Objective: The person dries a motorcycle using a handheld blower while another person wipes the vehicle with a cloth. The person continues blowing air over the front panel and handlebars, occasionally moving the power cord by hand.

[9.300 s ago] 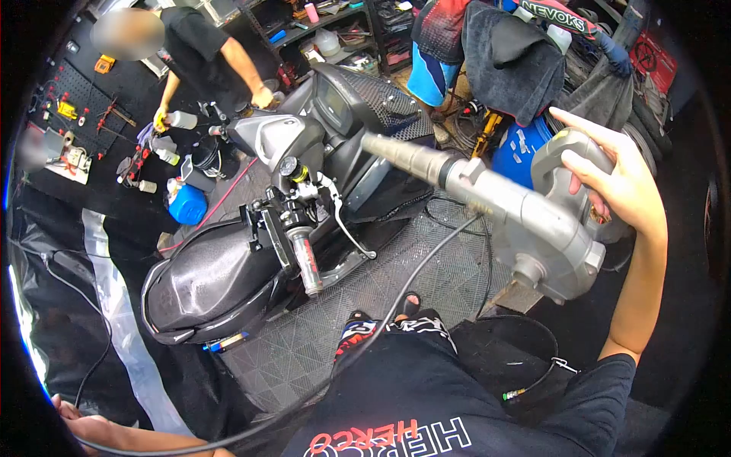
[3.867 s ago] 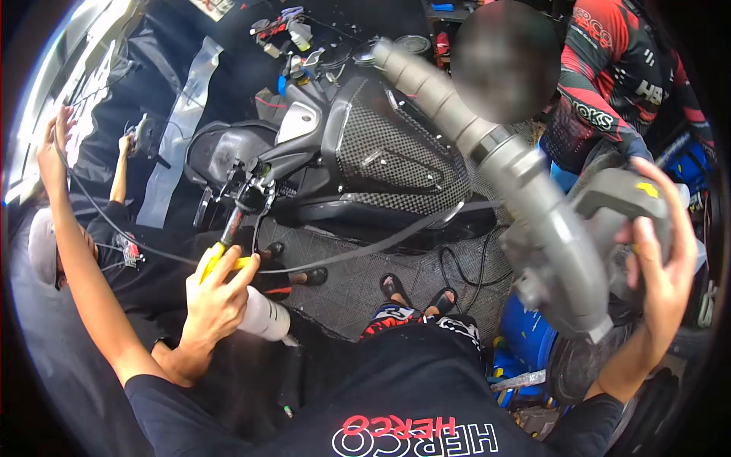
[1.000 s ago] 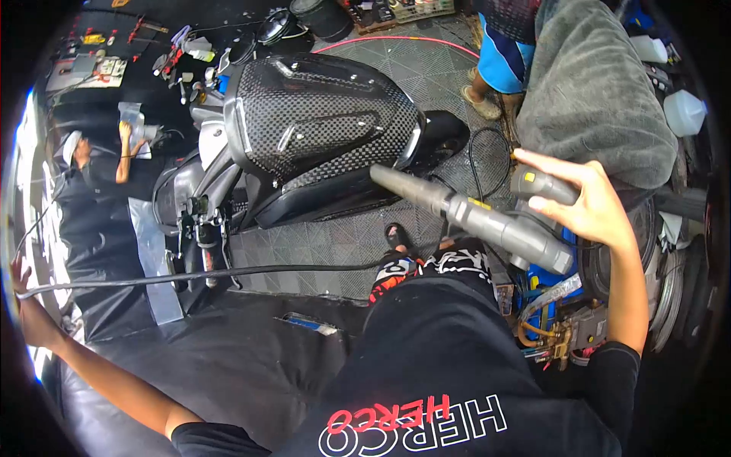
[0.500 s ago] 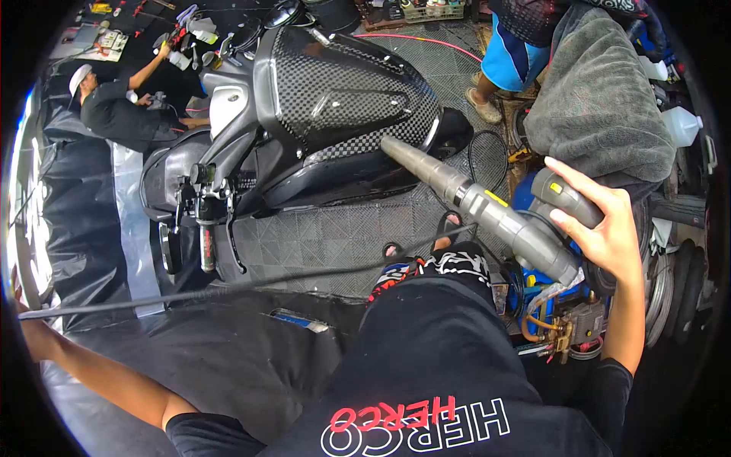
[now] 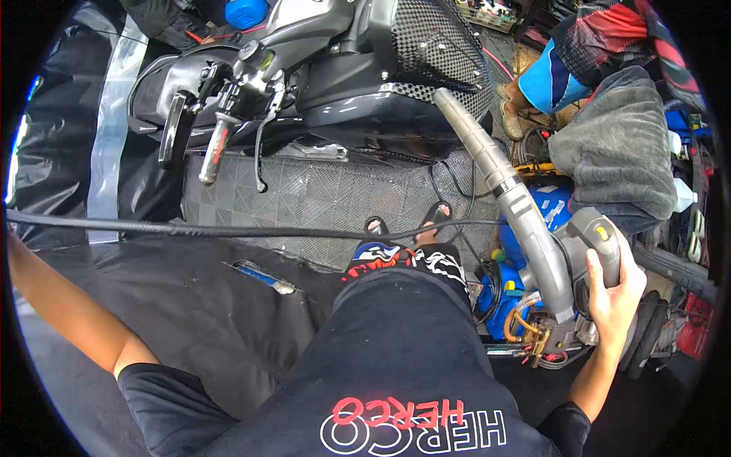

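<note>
On the right side, a long grey plastic blower [image 5: 537,251] slants up and leftward from the right hand [image 5: 620,289]

Low in front, below the black T-shirt with red and white lettering [image 5: 396,343], nothing of the hands shows. The bare left forearm [image 5: 65,308] reaches out to the left edge, where the view cuts it off; the left hand is out of sight, so whether it is open or clamped on something I cannot tell. The right hand is closed around the blower's curved grey handle [image 5: 608,255], thumb on the near side, the far fingers partly hidden behind the grip. The two hands are well apart, and the right is plainly the nearer to the blower, whose body lies just to that hand's left. Its long axis runs from the bulky rear end, low by the wrist, up to the ringed, tapering nozzle [image 5: 474,137], pointing forward and left.

Beyond, a thick black cord [image 5: 266,231] crosses to the left edge; its link to the blower is hard to make out. Farther off, the nozzle tip overlaps the checkered side panel [image 5: 449,57] of a black motorcycle [image 5: 343,110]; the gap between them cannot be judged. At the upper right, another person in blue shorts [image 5: 556,80] stands partly hidden behind a grey towel [image 5: 609,167]
</note>
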A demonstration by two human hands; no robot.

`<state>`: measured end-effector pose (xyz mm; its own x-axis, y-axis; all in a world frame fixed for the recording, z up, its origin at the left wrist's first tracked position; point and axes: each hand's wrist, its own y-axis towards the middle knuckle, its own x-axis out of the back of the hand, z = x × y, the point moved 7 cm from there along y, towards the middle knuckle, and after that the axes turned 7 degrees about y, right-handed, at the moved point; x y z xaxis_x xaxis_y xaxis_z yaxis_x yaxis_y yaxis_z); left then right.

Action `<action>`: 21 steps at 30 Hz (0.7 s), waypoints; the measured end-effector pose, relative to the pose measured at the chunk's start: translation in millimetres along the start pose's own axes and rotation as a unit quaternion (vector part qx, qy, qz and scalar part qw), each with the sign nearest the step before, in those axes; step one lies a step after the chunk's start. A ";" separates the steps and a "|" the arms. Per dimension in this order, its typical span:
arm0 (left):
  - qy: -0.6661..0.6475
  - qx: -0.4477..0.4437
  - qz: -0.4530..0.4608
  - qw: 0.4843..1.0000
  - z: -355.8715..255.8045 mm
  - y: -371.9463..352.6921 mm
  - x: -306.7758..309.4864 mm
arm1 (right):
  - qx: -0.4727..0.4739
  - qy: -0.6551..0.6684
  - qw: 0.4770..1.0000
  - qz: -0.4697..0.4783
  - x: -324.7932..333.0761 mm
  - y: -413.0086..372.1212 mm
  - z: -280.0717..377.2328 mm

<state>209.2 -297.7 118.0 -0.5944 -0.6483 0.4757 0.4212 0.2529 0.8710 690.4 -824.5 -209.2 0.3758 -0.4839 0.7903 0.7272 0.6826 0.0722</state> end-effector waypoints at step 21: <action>-0.054 -0.014 -0.040 0.998 41.2 -83.9 40.0 | 0.022 -0.066 0.997 -0.028 -28.1 -36.4 113.2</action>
<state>121.9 -315.3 69.0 -0.6962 -0.5843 0.4169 0.3876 0.1829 0.9035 588.3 -773.8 -165.2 0.2540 -0.4483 0.8570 0.7178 0.6813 0.1437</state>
